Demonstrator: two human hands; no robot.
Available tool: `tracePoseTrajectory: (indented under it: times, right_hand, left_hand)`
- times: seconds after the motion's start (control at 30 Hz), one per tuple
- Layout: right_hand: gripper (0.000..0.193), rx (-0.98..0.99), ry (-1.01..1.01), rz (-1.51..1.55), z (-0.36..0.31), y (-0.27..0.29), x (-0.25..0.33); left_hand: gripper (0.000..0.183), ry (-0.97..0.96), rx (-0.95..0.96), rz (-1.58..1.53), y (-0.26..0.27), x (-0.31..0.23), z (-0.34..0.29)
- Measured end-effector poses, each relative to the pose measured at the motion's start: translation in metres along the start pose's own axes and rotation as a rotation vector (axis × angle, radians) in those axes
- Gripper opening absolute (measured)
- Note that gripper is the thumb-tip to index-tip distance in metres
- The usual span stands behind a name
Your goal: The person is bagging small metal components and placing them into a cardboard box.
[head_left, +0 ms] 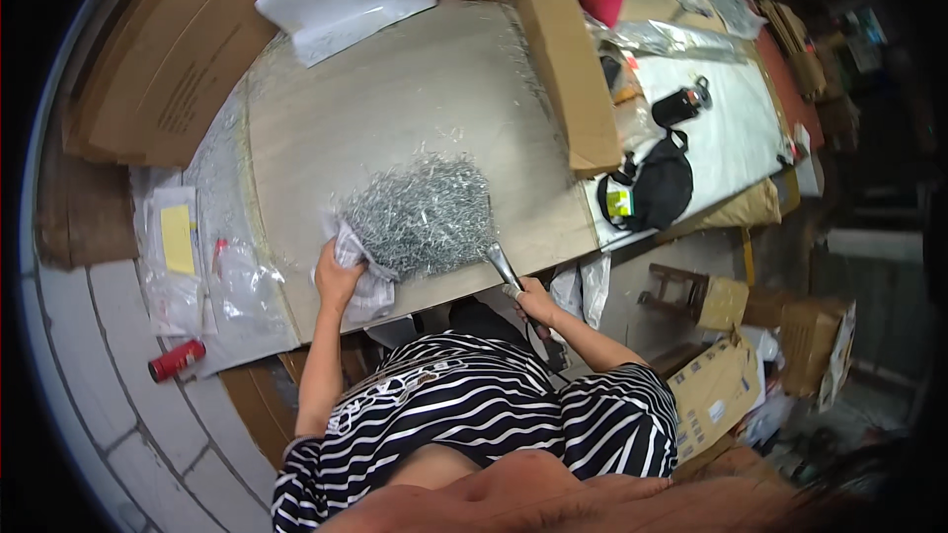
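A heap of small, shiny, silver metal pieces (425,217) lies on the cardboard-covered table (395,89), close to its near edge. My left hand (339,278) is closed on a whitish, crumpled cloth (367,298) at the heap's near left side; the cloth touches the pieces and droops over the table edge. My right hand (534,304) grips a long tool with a silver, flared head (501,261). The head is at the table edge beside the heap's near right corner. The tool's exact kind cannot be made out.
A cardboard wall (568,69) borders the work surface on the right, with a large carton (173,49) at left. Beyond the wall are a black bottle (679,105) and a black bag (660,186). A red can (178,360) and clear plastic bags (242,281) lie at left.
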State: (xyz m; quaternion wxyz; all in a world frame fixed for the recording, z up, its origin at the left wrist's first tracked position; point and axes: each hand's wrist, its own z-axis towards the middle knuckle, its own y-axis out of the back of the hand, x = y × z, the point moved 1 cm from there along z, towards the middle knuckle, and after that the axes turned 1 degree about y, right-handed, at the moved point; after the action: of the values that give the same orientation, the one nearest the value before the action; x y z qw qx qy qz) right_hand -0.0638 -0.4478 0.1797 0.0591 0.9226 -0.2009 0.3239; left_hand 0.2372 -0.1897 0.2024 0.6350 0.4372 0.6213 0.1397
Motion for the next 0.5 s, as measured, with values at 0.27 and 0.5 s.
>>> tracePoseTrajectory:
  times: [0.27,0.5]
  right_hand:
    - [0.033,0.117,0.277,0.261,-0.030,-0.021,0.074]
    - [0.031,0.077,0.261,0.307,0.041,-0.062,0.105]
  left_hand:
    - [0.054,-0.330,-0.279,0.156,0.114,-0.099,-0.005]
    - [0.043,-1.010,-0.544,0.406,0.221,-0.242,-0.008]
